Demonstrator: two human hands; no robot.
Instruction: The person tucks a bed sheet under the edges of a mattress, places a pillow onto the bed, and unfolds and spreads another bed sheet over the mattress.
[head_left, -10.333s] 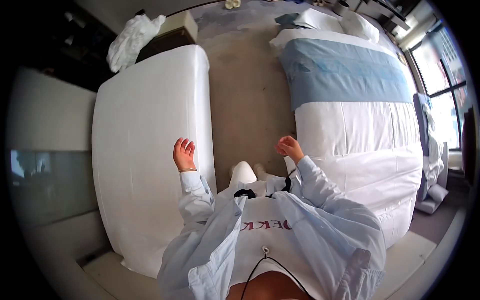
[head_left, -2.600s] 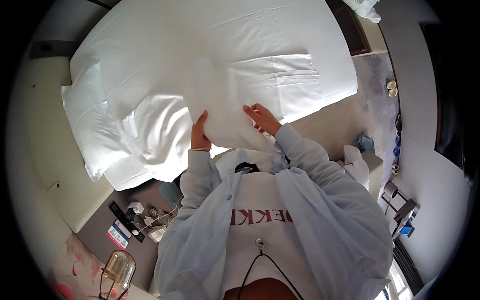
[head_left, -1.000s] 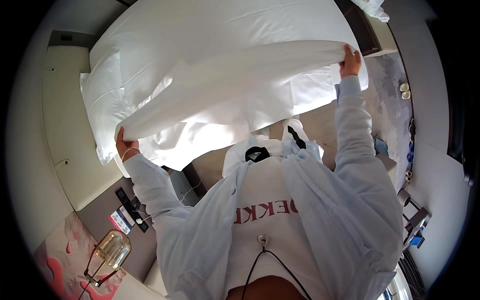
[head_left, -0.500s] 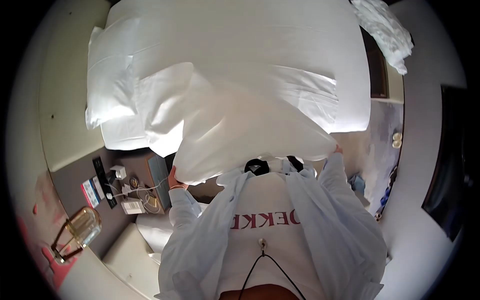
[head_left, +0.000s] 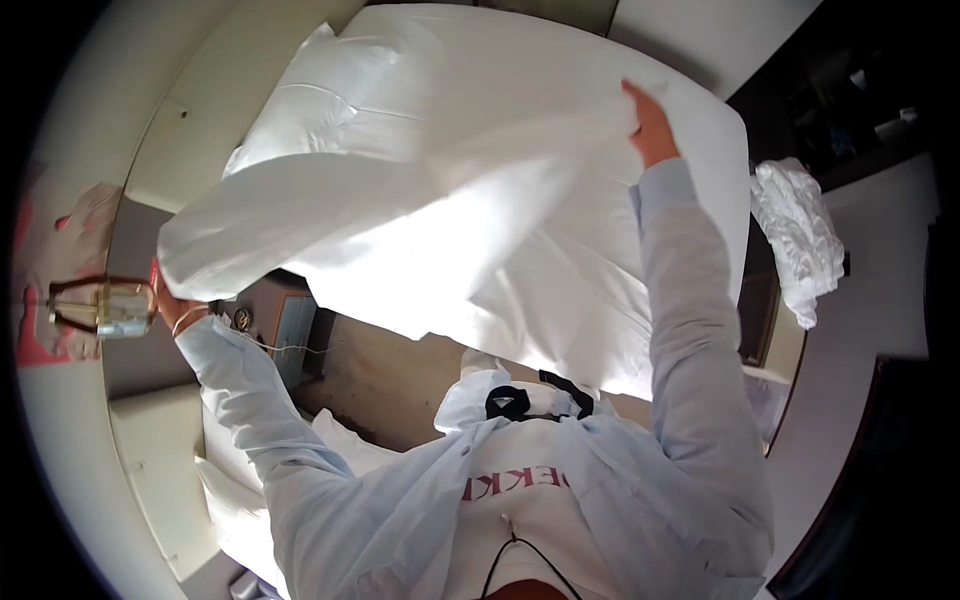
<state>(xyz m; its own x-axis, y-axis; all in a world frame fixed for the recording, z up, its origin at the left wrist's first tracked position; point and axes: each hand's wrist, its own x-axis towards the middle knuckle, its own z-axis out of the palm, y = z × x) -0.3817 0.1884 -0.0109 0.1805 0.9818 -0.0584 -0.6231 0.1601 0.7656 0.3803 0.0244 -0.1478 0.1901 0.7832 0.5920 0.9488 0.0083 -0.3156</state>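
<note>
A white sheet (head_left: 330, 205) is stretched in the air over the bed (head_left: 690, 110), slack and partly blurred. Its left end is gripped by my left hand (head_left: 178, 298), low at the left beside the wall lamp. My right hand (head_left: 652, 128) is raised far forward over the right part of the bed, its fingers around the sheet's other end. More white fabric (head_left: 570, 300) lies creased along the bed's near side. At the bed's upper left rests a white pillow (head_left: 310, 105).
A glass wall lamp (head_left: 122, 307) is right beside my left hand. Behind it stands a nightstand (head_left: 292, 325) with a cable. A bundled white cover (head_left: 797, 235) sits at the right past the bed. Part of another bed (head_left: 235, 500) shows at the lower left.
Both hands have moved from near my waist outward and forward, the right one farther over the bed. The sheet has lifted and spread between them. The view has turned.
</note>
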